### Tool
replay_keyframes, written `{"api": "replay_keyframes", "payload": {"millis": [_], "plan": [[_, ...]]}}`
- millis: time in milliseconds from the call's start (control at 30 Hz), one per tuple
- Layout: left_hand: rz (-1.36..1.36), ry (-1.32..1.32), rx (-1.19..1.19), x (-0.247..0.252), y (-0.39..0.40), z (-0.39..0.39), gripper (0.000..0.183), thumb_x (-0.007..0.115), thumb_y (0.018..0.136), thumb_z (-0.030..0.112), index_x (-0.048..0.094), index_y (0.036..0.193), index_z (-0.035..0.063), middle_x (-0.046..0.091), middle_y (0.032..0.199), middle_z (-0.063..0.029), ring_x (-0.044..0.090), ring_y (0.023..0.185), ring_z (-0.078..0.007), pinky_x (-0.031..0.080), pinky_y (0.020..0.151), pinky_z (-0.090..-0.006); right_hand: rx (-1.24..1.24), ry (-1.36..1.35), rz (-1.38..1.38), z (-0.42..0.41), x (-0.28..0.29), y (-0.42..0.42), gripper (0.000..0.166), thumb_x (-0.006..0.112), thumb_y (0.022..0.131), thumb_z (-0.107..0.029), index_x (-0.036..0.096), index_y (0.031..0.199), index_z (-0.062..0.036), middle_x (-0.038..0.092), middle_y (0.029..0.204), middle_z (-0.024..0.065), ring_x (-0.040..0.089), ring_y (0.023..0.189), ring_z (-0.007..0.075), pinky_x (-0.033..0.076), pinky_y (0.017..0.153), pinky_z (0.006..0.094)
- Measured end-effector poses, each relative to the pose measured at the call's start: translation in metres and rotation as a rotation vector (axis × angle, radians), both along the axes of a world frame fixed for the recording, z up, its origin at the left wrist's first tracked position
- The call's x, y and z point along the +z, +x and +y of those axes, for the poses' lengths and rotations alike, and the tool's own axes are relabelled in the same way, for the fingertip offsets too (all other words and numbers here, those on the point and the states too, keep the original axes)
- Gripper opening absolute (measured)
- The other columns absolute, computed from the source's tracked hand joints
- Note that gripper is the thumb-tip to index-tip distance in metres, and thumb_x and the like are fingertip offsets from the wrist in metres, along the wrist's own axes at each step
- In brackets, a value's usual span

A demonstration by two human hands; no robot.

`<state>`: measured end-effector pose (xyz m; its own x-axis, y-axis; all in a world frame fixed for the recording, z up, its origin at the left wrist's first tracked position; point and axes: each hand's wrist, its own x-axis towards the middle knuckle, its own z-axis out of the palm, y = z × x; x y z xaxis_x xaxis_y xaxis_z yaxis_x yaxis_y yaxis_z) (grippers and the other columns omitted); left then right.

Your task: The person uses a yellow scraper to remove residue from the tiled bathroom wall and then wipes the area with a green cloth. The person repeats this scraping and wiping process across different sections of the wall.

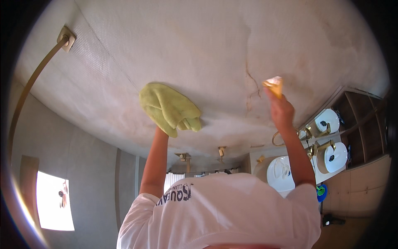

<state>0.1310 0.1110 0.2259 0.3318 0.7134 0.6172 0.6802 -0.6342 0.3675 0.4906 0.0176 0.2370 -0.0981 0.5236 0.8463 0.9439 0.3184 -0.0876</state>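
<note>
A yellow-green cloth (169, 107) is draped over my left hand (161, 132), hiding the fingers and leaving only the wrist bare. It lies against a mottled grey-beige plaster-like wall (199, 46). To the right, my right hand (282, 112) grips a small yellow-orange object (275, 86) with a pale, shiny end. Motion blur keeps me from telling exactly what it is, or whether it touches the wall. Just left of it, a thin brown crack or stain (253, 79) runs down the wall.
A brass-coloured pipe (34, 73) curves from a square wall plate (66, 39) at left. Right of me are a white basin (336, 157), its mirror reflection (328, 120), brass taps (326, 146), a white bathroom fixture (276, 174) and a blue container (322, 192). A bright window (54, 200) lies left.
</note>
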Motion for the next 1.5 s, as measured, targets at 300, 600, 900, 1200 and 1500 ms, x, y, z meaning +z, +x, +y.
{"api": "replay_keyframes", "payload": {"millis": [300, 600, 900, 1200, 1500], "plan": [[0.114, -0.281, -0.276, 0.005, 0.141, -0.007, 0.032, 0.054, 0.080, 0.028, 0.052, 0.106, 0.0095, 0.051, 0.105, -0.0069, 0.047, 0.102, -0.0211, 0.034, 0.093, -0.0368, -0.013, -0.009, 0.395, -0.051, 0.024, -0.019, 0.034, 0.045, 0.083, 0.000, 0.055, 0.115, -0.0080, 0.060, 0.096, 0.0129, 0.057, 0.076, 0.0210, 0.044, 0.069, 0.0278], [0.308, -0.107, -0.259, 0.137, 0.111, 0.025, 0.034, 0.054, 0.078, 0.029, 0.052, 0.106, 0.0100, 0.051, 0.106, -0.0078, 0.046, 0.102, -0.0224, 0.034, 0.093, -0.0423, -0.145, -0.041, 0.524, -0.101, 0.002, 0.015, 0.030, 0.044, 0.087, -0.004, 0.052, 0.116, -0.0020, 0.056, 0.113, 0.0122, 0.053, 0.105, 0.0221, 0.039, 0.089, 0.0283], [0.397, 0.787, 0.222, 0.238, 0.153, 0.014, 0.035, 0.054, 0.076, 0.030, 0.053, 0.105, 0.0104, 0.050, 0.106, -0.0087, 0.046, 0.103, -0.0237, 0.033, 0.093, -0.0478, -0.230, 0.327, 0.985, -0.092, 0.017, 0.014, 0.038, 0.042, 0.091, -0.017, 0.039, 0.128, -0.0076, 0.051, 0.073, 0.0035, 0.047, 0.053, 0.0074, 0.040, 0.050, 0.0176], [0.397, -0.875, -0.015, -0.033, 0.087, -0.003, 0.040, 0.043, 0.088, 0.032, 0.044, 0.123, 0.0123, 0.044, 0.124, -0.0066, 0.038, 0.117, -0.0167, 0.030, 0.098, -0.0296, 0.229, 0.146, 0.154, -0.013, 0.007, -0.008, 0.041, 0.052, 0.079, -0.004, 0.048, 0.119, -0.0101, 0.059, 0.088, 0.0086, 0.054, 0.057, 0.0182, 0.043, 0.051, 0.0271], [-0.403, -0.236, -0.155, -0.013, -0.014, 0.002, 0.042, 0.045, 0.088, 0.033, 0.043, 0.123, 0.0113, 0.050, 0.116, -0.0062, 0.048, 0.105, -0.0201, 0.036, 0.094, -0.0319, 0.260, -0.121, -0.071, 0.022, 0.014, -0.030, 0.035, 0.062, 0.073, -0.009, 0.060, 0.106, -0.0201, 0.055, 0.069, 0.0043, 0.053, 0.056, 0.0189, 0.043, 0.050, 0.0299]]}}
